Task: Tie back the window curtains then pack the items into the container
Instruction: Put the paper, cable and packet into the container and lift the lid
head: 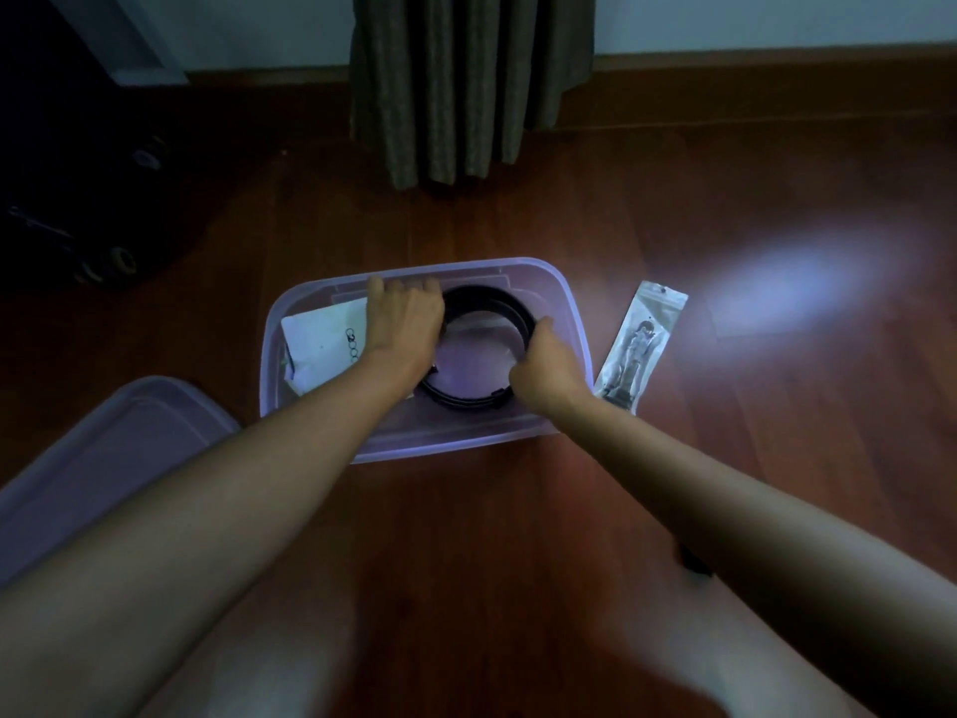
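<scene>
**Coil going into bin — risks from here**

Head view (only cam):
- Clear container on wood floor, open; lid lying off to the left, near side.
- Black coiled ring, prob. a belt or cable, inside the bin, centre-right, resting on or near the bottom. Can't tell exactly what it is; dim light.
- Left hand spread over coil's left edge, fingers reaching toward far wall. Looks like pressing or a loose grasp on the coil; can't tell how firm.
- Right hand curled at coil's right edge, seemingly pinching it; fingertips hidden, so grip not certain.
- White packet already in bin, left side, propped against the wall, partly under left wrist.
- Clear sachet not yet packed, on floor just beside bin's right wall.
- Curtain bunched beyond the bin; tie itself not visible.

Risks, as judged:
- Coil springing open on release, riding up the wall, blocking lid later.
- Left wrist dragging white packet, crumpling or tipping it flat.
- Sachet forgotten outside, or nudged away by right forearm.
- Poor light: easy to misjudge seating.
</scene>
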A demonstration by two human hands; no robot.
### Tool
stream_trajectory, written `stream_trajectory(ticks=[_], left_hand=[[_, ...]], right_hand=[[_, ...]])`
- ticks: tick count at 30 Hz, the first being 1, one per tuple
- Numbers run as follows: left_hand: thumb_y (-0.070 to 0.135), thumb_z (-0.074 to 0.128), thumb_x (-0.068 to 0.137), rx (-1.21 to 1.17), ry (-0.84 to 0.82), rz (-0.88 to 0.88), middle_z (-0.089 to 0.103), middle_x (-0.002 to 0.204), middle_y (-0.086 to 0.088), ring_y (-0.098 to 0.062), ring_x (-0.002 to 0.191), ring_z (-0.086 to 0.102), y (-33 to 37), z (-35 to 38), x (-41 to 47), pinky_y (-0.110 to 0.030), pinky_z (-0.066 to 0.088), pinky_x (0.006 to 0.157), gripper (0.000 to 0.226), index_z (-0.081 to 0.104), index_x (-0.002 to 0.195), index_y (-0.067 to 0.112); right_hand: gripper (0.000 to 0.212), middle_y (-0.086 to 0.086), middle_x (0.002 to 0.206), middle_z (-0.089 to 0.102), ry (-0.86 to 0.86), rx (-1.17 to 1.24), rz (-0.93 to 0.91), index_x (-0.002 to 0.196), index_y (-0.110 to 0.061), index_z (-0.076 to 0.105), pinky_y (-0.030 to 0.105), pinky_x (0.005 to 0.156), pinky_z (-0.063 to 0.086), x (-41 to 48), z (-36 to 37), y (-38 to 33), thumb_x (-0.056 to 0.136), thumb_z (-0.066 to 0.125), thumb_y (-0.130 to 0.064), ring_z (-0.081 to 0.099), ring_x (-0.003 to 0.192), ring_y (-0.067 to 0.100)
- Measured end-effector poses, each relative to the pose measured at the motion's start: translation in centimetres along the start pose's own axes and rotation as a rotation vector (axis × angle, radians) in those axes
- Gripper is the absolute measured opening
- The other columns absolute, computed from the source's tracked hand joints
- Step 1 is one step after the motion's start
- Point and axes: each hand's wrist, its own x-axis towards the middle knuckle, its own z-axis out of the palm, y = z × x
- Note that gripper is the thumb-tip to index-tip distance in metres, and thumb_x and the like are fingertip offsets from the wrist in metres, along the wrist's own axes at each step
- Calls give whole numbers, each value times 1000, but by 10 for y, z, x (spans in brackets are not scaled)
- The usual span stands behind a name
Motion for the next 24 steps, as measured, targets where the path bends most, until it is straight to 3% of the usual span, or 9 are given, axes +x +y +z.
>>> stream_trajectory(ticks=[2,6,10,12,15,19,24], left_hand=[[42,77,74,37,-11,9,60,117,-13,-30,105,58,0,0,1,-41,34,95,64,51,122,7],[45,69,82,7,21,31,61,118,-12,-30,107,57,-1,-3,0,-41,35,94,56,52,120,8],[51,55,89,-121,244,78,61,104,-18,-36,95,57,15,-27,-3,-44,38,81,48,55,108,7],[41,55,89,-242,391,152,60,96,-17,-37,88,57,37,-43,-3,-44,39,75,35,58,99,8],[25,55,86,-436,478,330,58,96,-18,-39,86,56,92,-64,3,-45,43,74,21,59,96,7],[18,52,91,-531,240,438,52,116,-19,-39,105,50,173,-70,10,-47,41,87,23,55,109,4],[23,56,94,-446,-51,320,40,136,-19,-39,122,43,226,-41,19,-46,41,97,44,44,132,5]], right_hand=[[70,24,130,53,22,-80,-72,150,6,7,32,72,35,-1,2,1,91,45,4,55,111,36],[64,23,144,40,36,-183,-218,148,2,21,34,75,37,-7,-3,1,90,47,3,53,115,40],[33,9,112,70,417,56,-476,118,-12,65,40,80,53,-26,-33,30,88,53,-6,67,94,29],[24,6,103,71,582,134,-492,107,-12,68,38,74,56,-38,-48,64,88,54,-8,67,83,22],[20,5,95,63,622,32,-380,103,-13,67,42,70,55,-52,-59,127,87,55,-8,63,75,20],[22,3,98,56,507,-143,-237,109,-20,63,42,67,55,-76,-58,192,89,58,-22,64,79,26],[63,3,112,52,283,-312,55,127,-30,43,40,75,53,-103,-55,213,79,59,-67,62,98,30]])
